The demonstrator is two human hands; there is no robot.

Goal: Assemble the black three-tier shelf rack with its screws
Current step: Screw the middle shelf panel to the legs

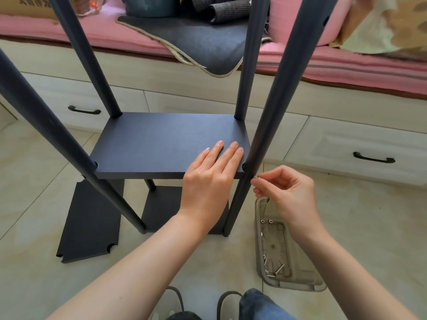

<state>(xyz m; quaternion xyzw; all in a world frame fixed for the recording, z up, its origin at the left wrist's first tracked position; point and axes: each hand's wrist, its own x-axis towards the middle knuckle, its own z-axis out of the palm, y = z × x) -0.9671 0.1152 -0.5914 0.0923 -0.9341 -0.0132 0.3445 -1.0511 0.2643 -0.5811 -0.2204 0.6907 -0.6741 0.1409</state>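
The middle shelf (pixel 168 144) sits between four poles. The left hand (pixel 208 179) presses flat on it, fingers straight. The right hand (pixel 284 190) pinches a screw (pixel 257 178) against the near right pole (pixel 272 116). Next, I think, the screw must be turned straight into the hole, which is hidden. The top tier (pixel 90 218) lies on the floor.

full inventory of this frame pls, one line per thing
poles: 4, black, upright at shelf corners
shelf: 1, black, mid-height on poles
lower shelf: 1, black, near floor
loose panel: 1, black, floor, left
tray: 1, grey, floor, right, holds screws
screw: 1, silver, at front right pole
drawers: cream, black handles, behind
cushion: pink, on bench
mat: dark, over bench edge
left hand: flat on shelf
right hand: fingers pinch screw
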